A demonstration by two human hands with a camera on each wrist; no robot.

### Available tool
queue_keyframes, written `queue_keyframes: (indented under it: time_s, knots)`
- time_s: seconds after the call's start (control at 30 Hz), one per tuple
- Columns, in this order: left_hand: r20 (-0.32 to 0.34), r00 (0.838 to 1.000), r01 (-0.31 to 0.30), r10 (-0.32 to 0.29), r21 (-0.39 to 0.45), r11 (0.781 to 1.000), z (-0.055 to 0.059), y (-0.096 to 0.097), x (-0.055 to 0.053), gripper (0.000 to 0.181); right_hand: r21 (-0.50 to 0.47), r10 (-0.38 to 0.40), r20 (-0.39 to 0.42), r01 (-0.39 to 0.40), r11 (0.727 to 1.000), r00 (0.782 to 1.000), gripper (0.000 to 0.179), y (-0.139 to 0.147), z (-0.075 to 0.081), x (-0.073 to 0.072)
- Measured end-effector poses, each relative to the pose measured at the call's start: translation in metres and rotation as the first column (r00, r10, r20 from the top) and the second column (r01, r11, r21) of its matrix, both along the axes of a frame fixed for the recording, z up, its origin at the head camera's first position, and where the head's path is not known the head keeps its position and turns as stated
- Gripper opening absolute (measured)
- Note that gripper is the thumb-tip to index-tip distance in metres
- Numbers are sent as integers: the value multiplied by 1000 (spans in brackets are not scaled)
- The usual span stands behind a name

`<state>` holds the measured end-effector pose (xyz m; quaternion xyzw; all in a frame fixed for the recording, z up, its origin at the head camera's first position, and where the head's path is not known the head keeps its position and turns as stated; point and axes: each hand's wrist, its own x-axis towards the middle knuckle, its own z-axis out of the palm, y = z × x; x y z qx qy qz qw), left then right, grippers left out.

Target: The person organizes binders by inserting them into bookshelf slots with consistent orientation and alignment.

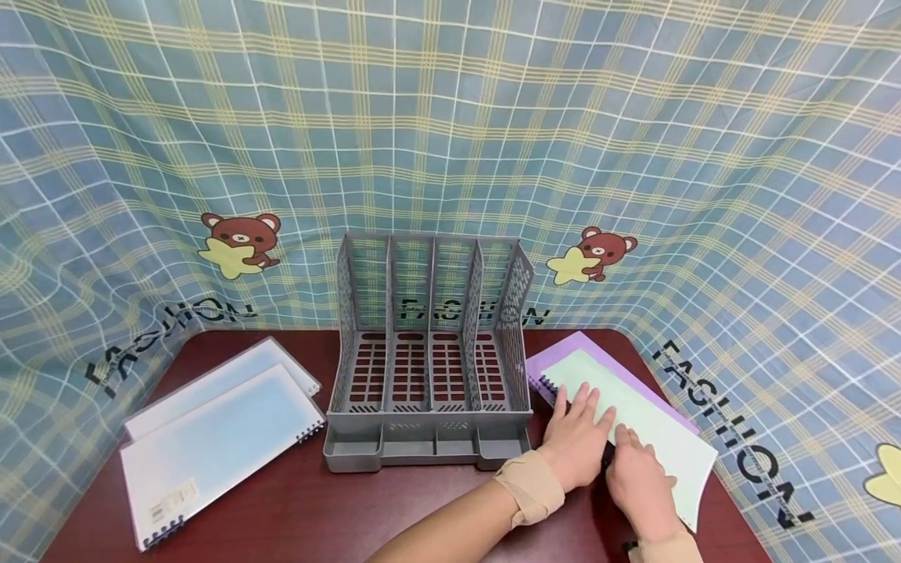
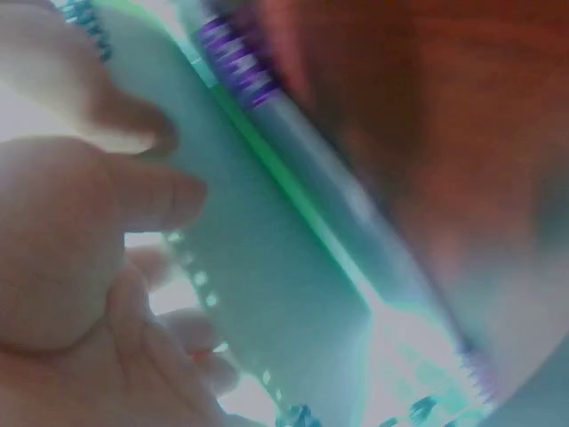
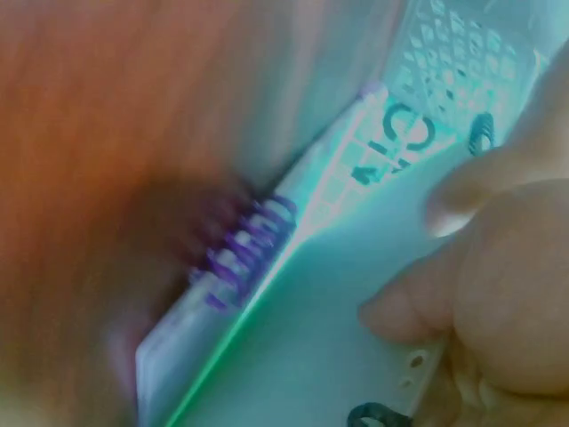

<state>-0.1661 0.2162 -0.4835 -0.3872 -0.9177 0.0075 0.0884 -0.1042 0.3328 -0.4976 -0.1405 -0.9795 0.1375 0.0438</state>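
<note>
A pale green spiral notebook [image 1: 655, 438] lies over a purple notebook [image 1: 563, 348] at the right of the table. My left hand [image 1: 577, 446] grips its near, bound edge, fingers over the upper face and thumb on the other face in the left wrist view. Right beside it, my right hand [image 1: 640, 477] holds the same edge nearer to me. Both wrist views show this edge raised, with the purple coil [image 3: 244, 253] of the lower notebook beyond it. Part of the green notebook's binding is hidden behind the hands.
A grey desk file rack [image 1: 429, 430] with several upright slots and small front trays stands mid-table. Two pale blue-white spiral notebooks [image 1: 225, 446] overlap at the left. A plaid curtain [image 1: 436, 156] surrounds the back and sides of the dark red table [image 1: 394, 508].
</note>
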Motion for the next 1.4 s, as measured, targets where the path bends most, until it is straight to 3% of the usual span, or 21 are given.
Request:
queue_keyframes:
  time_s: [0.1, 0.23, 0.37, 0.5, 0.67, 0.8, 0.9, 0.97, 1.07, 1.23, 1.3, 1.4]
  knots:
    - [-52, 997, 64, -61, 63, 996, 21, -7, 4, 67, 2, 19, -128, -19, 1000, 992, 44, 6, 5, 2]
    - [-130, 983, 149, -128, 164, 975, 55, -21, 10, 68, -5, 29, -287, -31, 999, 957, 35, 12, 16, 2]
    - [-194, 972, 182, -133, 257, 949, 89, -36, 14, 67, -26, -24, -384, 16, 1000, 923, 42, 14, 35, 2]
    - [-183, 977, 169, -107, 366, 915, 110, -51, 14, 65, -21, -50, -468, 46, 999, 882, 45, 14, 57, 4]
    - [-107, 988, 148, -108, 508, 848, 126, -71, 6, 67, -75, -62, -503, 29, 997, 862, 46, 12, 84, 8]
    - [-38, 994, 104, -103, 629, 770, 139, -90, -3, 67, -188, -127, -491, 37, 981, 862, 41, 4, 100, 9]
    - [6, 997, 53, -81, 710, 702, 147, -107, -11, 68, -294, -203, -459, 68, 953, 865, 41, -2, 110, 11]
    - [37, 998, 9, -56, 754, 656, 151, -120, -18, 71, -355, -244, -458, 75, 932, 855, 40, -8, 115, 10]
    - [99, 995, -75, -8, 810, 582, 156, -142, -28, 75, -452, -315, -488, 73, 889, 814, 34, -17, 123, 9]
    - [185, 976, -218, 116, 860, 461, 164, -187, -42, 77, -592, -427, -540, 33, 805, 726, 25, -31, 136, 4]
    - [169, 969, -229, 178, 883, 410, 166, -208, -48, 75, -628, -443, -570, -19, 778, 692, 23, -38, 141, 0]
    - [139, 953, -230, 270, 910, 345, 165, -238, -56, 71, -643, -445, -626, -102, 759, 640, 22, -49, 146, -6]
